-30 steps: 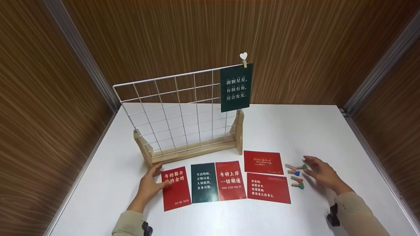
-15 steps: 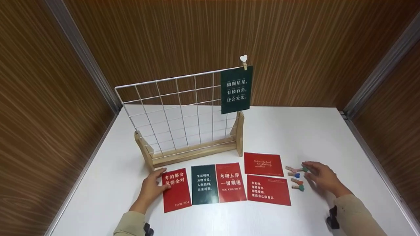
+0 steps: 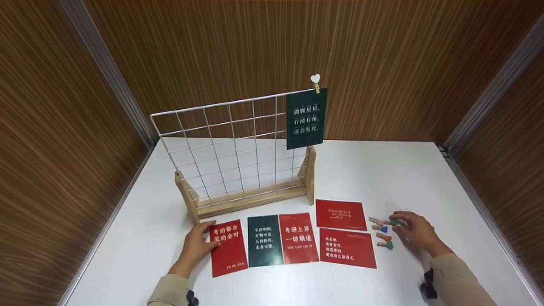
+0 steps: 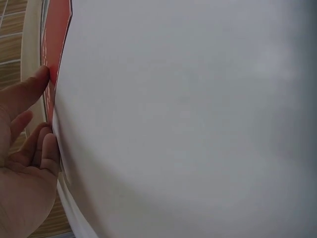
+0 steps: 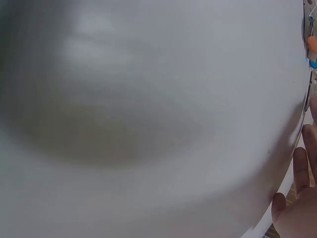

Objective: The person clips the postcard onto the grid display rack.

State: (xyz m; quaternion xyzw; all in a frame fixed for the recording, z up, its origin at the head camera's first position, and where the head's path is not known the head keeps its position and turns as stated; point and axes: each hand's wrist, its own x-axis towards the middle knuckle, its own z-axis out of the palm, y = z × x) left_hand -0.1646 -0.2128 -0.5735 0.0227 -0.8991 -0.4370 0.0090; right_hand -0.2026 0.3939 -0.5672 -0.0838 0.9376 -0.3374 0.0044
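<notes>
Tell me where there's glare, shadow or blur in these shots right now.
Head view: mostly sharp, pale sheen low on the flat dark green card, soft shadow by the right hand; left wrist view: hazy tabletop, darkening towards the right edge; right wrist view: blurred dark patches at left, the tabletop's edge looking bowed.
</notes>
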